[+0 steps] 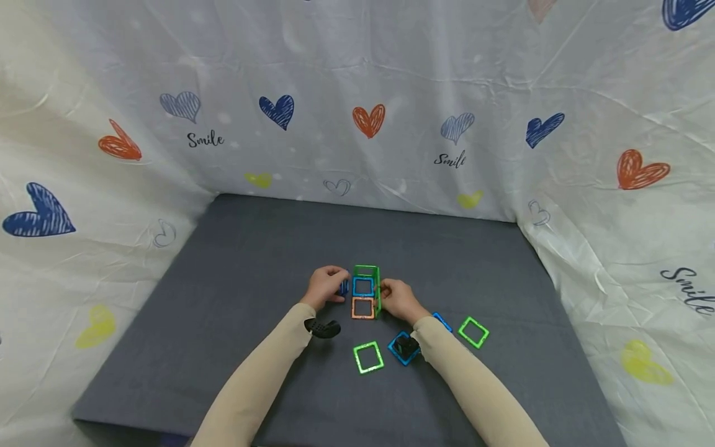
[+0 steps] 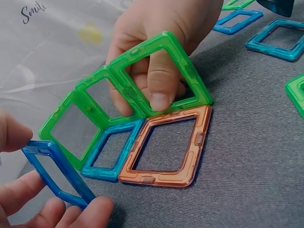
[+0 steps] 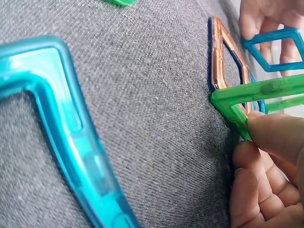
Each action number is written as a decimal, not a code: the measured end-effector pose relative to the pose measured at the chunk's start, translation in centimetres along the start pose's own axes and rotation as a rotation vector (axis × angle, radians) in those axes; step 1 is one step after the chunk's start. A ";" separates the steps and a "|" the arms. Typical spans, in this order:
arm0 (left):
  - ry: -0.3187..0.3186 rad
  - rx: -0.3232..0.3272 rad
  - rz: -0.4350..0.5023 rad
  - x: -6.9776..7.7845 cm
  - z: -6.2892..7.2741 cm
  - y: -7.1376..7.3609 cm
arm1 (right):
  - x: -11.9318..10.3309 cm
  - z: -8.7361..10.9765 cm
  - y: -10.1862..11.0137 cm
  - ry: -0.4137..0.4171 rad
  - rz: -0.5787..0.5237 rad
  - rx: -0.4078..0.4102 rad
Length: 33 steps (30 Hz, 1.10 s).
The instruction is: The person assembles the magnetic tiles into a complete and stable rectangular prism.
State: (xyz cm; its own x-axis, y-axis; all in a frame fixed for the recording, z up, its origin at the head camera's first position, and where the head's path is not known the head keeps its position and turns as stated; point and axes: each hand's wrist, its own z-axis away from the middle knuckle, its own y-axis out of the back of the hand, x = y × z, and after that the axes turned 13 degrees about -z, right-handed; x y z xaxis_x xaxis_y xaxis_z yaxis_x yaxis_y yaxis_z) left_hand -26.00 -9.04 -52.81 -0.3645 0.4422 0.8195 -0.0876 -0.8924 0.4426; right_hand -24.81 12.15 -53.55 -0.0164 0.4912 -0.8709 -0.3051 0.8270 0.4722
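Observation:
In the head view, my left hand (image 1: 326,287) holds a blue square magnetic tile (image 2: 69,170) upright, gripped between thumb and fingers, just left of a small tile structure. An orange square tile (image 2: 159,179) and a blue one (image 2: 100,173) lie flat edge to edge there. Green square tiles stand along their right side and far end. My right hand (image 1: 399,299) pinches the lower edge of the nearest green tile (image 2: 142,50) on the right side. Its thumb shows through that tile's opening in the left wrist view.
Loose on the grey tabletop (image 1: 268,248) lie a green tile (image 1: 370,370) in front, another green tile (image 1: 483,341) at right, and two blue tiles near the right forearm, one (image 1: 412,355) partly covered by the black wrist camera. A printed curtain (image 1: 324,149) surrounds the table's back and sides.

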 end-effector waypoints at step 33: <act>0.001 -0.076 0.094 0.9 -1.1 -0.7 | 0.1 0.1 -0.5 -0.003 -0.001 0.017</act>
State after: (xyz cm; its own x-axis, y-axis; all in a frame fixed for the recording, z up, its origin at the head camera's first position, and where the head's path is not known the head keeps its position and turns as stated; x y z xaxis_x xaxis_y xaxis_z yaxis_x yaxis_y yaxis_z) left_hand -27.31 -8.08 -52.79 -0.3758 0.3559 0.8556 -0.1226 -0.9343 0.3348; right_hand -24.62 11.83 -53.83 -0.0135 0.4915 -0.8708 -0.2885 0.8319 0.4741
